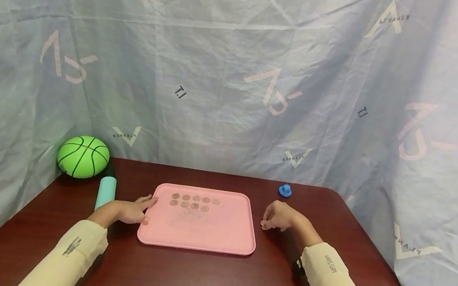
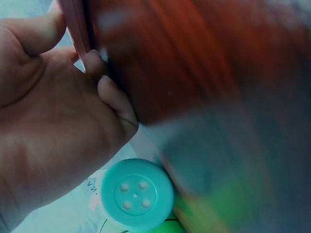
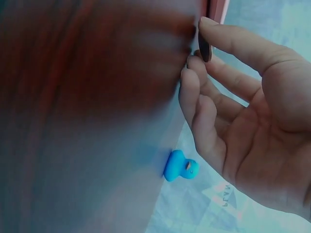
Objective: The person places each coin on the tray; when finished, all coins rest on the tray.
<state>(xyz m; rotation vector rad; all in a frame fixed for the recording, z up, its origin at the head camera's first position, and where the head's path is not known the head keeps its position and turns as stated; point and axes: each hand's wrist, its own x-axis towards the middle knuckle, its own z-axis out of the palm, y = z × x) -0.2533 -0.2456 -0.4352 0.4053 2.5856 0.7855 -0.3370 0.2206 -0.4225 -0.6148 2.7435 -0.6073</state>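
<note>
My right hand (image 1: 280, 216) pinches a coin (image 3: 205, 42) between thumb and fingertips, just to the right of the pink tray (image 1: 216, 236). In the right wrist view the coin is seen edge-on, dark on its face, and the other fingers curl loosely below it. At the tray's left rim my left hand (image 1: 131, 211) rests with thumb and fingers spread along the edge. Several brownish coins (image 1: 197, 198) lie flat in two rows near the tray's far left part. The back row reaches one coin farther right than the front row.
A turquoise bottle (image 1: 106, 192) with a dark end lies close behind my left wrist. Behind it sits a green ball (image 1: 84, 157) at the table's far left corner. A small blue rubber duck (image 1: 285, 190) stands beyond my right hand. Grey printed cloth (image 1: 222, 127) surrounds the table.
</note>
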